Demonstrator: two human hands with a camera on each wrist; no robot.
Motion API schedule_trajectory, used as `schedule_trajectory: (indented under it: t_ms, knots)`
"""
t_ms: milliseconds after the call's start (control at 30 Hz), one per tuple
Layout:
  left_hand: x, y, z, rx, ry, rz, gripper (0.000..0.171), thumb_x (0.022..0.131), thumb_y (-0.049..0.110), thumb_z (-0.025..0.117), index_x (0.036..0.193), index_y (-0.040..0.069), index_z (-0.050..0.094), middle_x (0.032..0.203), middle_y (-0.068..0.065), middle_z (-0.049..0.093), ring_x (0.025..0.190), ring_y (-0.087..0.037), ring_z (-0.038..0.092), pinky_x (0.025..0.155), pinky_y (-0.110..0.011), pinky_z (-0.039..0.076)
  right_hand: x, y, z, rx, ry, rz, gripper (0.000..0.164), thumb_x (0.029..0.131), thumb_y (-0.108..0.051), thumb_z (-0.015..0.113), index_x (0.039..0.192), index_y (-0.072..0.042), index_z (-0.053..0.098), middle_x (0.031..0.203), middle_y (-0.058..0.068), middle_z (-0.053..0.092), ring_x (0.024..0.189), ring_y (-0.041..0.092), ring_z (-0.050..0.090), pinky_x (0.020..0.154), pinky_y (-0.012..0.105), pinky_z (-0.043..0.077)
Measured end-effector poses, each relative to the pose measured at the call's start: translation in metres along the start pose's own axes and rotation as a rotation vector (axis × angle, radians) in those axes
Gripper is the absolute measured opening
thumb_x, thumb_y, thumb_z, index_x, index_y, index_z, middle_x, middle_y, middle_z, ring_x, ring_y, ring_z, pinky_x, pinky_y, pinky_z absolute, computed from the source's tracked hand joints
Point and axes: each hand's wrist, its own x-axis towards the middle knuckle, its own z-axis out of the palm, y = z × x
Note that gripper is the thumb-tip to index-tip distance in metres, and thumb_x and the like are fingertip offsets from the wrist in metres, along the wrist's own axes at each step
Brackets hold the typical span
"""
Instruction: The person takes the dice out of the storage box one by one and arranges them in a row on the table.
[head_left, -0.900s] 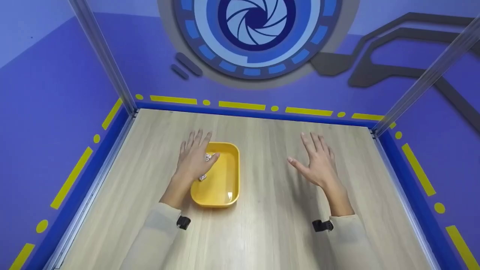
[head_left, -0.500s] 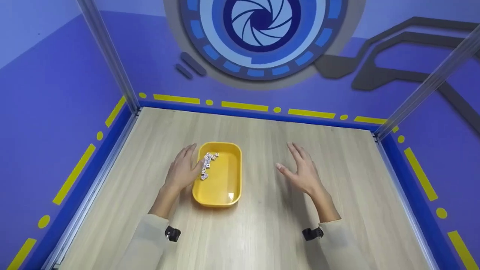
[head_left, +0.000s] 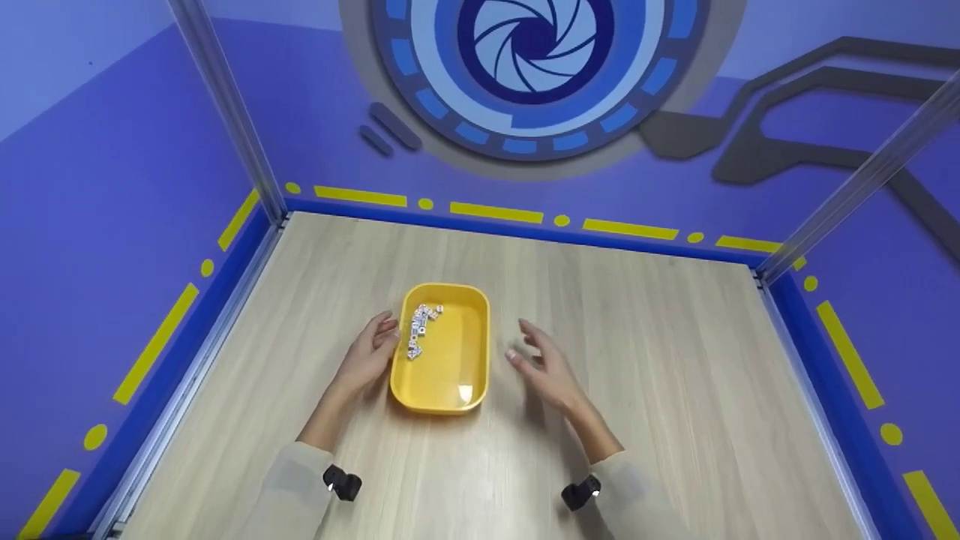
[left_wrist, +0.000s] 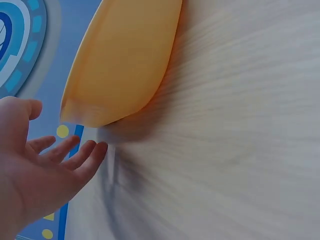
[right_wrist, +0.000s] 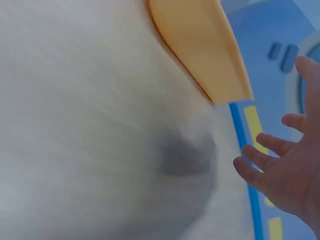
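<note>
A yellow rectangular tray (head_left: 450, 382) with rounded corners stands on the table, and several small white dice (head_left: 418, 330) lie along the left side of its floor. Close beside the tray's left wall is my left hand (head_left: 365, 356), its fingers loosely bent; in the left wrist view a gap shows between the fingertips (left_wrist: 102, 147) and the tray (left_wrist: 120, 65). To the right of the tray, my right hand (head_left: 551, 371) hovers apart from it with relaxed, spread fingers. The right wrist view shows nothing in that palm (right_wrist: 295, 175). Both hands hold nothing.
The wooden tabletop (head_left: 660, 360) is bounded by a blue back wall (head_left: 300, 105) and side walls with yellow dashes. Metal posts (head_left: 232, 112) rise at the back corners. Black wrist bands (head_left: 343, 482) sit over both beige sleeves.
My left hand has moved from over the tray to its left side, uncovering the dice. My right hand has moved left and lower, closer to the tray. The view has shifted slightly.
</note>
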Motion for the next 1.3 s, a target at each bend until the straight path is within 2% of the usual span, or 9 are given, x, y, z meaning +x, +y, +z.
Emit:
schedule_trajectory:
  t_ms: [100,200,367,533,700,900,1067,1300]
  knots:
    - [0.001,-0.001,0.004,-0.029,-0.014,-0.016,0.055,0.104,0.029,0.052,0.153,0.014,0.034,0.149,-0.011,0.046,0.136,-0.027,0.045,0.113,-0.044,0.037,0.001,-0.002,0.024,0.119,-0.039,0.040,0.064,0.098,-0.042,0.062,0.152,-0.018,0.038,0.150,0.011,0.045,0.134,0.035,0.047,0.106,0.054,0.042]
    - [0.001,-0.002,0.007,-0.033,-0.023,-0.026,0.051,0.104,0.025,0.051,0.151,0.014,0.038,0.147,-0.011,0.047,0.135,-0.027,0.046,0.111,-0.043,0.039,0.002,-0.007,0.043,0.232,-0.078,0.094,0.063,0.100,-0.040,0.059,0.152,-0.013,0.036,0.148,0.016,0.046,0.130,0.035,0.051,0.100,0.047,0.049]
    - [0.003,-0.003,0.009,-0.015,-0.006,-0.031,0.048,0.103,0.024,0.053,0.149,0.014,0.043,0.143,-0.009,0.052,0.133,-0.027,0.049,0.109,-0.043,0.042,0.002,-0.012,0.058,0.367,-0.080,0.165,0.052,0.105,-0.023,0.051,0.152,-0.009,0.034,0.145,0.017,0.046,0.126,0.034,0.054,0.088,0.038,0.057]
    - [0.004,-0.002,0.015,-0.013,0.016,-0.041,0.048,0.102,0.023,0.055,0.149,0.014,0.045,0.140,-0.007,0.054,0.134,-0.026,0.048,0.109,-0.042,0.041,0.001,-0.010,0.054,0.367,-0.071,0.195,0.050,0.105,-0.018,0.050,0.152,-0.012,0.035,0.144,0.016,0.046,0.125,0.032,0.054,0.085,0.038,0.058]
    - [0.002,0.003,0.030,-0.024,0.043,-0.070,0.047,0.101,0.023,0.055,0.147,0.016,0.046,0.138,-0.004,0.055,0.133,-0.023,0.049,0.109,-0.040,0.042,-0.002,-0.005,0.042,0.343,-0.043,0.196,0.050,0.103,-0.018,0.053,0.151,-0.010,0.039,0.141,0.019,0.049,0.123,0.035,0.055,0.085,0.039,0.058]
    - [0.000,0.010,0.052,-0.053,0.051,-0.044,0.046,0.101,0.019,0.055,0.146,0.015,0.049,0.138,-0.006,0.057,0.132,-0.025,0.049,0.109,-0.043,0.042,-0.010,0.001,0.026,0.376,-0.002,0.208,0.050,0.103,-0.014,0.054,0.150,-0.009,0.040,0.141,0.021,0.048,0.123,0.040,0.053,0.084,0.045,0.058]
    - [0.001,0.011,0.061,-0.044,0.081,-0.013,0.044,0.100,0.017,0.055,0.144,0.015,0.051,0.136,-0.006,0.058,0.131,-0.025,0.050,0.109,-0.044,0.041,-0.015,0.006,0.023,0.378,-0.008,0.217,0.050,0.104,-0.015,0.053,0.151,-0.013,0.039,0.142,0.017,0.048,0.123,0.037,0.053,0.082,0.041,0.059]
    - [0.004,0.005,0.061,-0.076,0.012,-0.019,0.045,0.102,0.022,0.055,0.146,0.019,0.048,0.140,-0.003,0.055,0.133,-0.024,0.049,0.109,-0.042,0.042,-0.019,0.010,0.019,0.415,0.002,0.239,0.051,0.103,-0.016,0.055,0.151,-0.013,0.038,0.143,0.018,0.046,0.125,0.036,0.053,0.084,0.042,0.058]
